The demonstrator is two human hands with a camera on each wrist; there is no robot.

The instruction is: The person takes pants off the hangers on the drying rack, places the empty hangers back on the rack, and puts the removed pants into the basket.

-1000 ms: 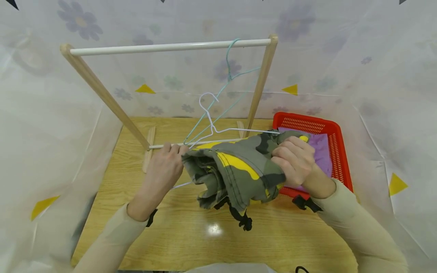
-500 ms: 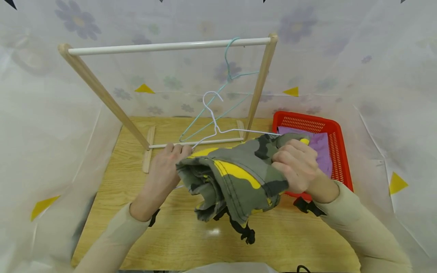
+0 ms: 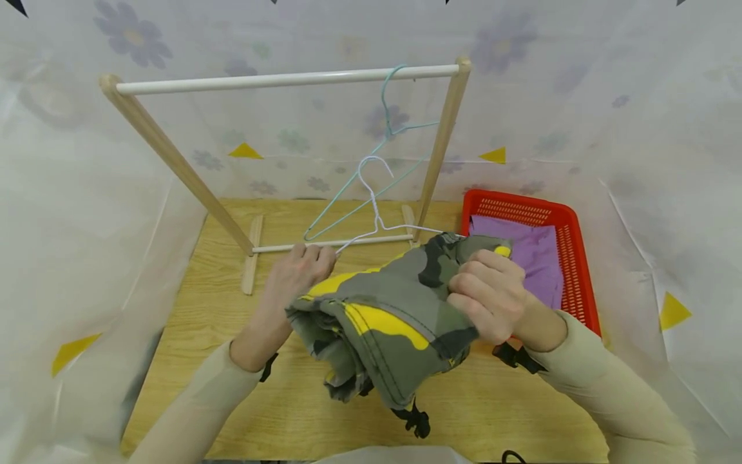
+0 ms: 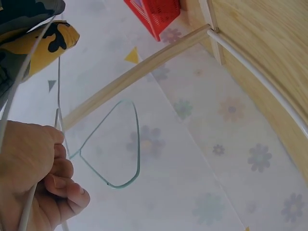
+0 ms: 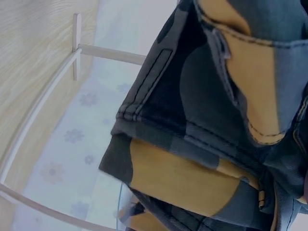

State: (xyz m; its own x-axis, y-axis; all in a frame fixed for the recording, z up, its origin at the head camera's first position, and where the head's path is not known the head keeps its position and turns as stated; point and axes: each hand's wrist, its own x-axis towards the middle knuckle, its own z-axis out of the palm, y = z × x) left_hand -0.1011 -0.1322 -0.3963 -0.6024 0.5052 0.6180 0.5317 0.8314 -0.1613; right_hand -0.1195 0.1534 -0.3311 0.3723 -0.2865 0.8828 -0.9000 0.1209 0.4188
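Since the last frame: camo garment dropped a bit toward the near edge of the surface, white hanger and left hand slid slightly right, right hand came slightly left; rack and basket unchanged

Left to right: rack along the far edge, teal hanger on its top bar near the right end. Left hand curled tight round the white hanger's wire at the left arm. Hanger hook up, off the rack. Garment held up over the surface's middle, hanger's right arm running into it. Right hand fisted on the cloth; can't tell if it has wire too. Red basket at far right corner, purple cloth inside

Step in hand, my read: fitting garment to hanger. Next move calls for a steady left grip while the right settles the cloth
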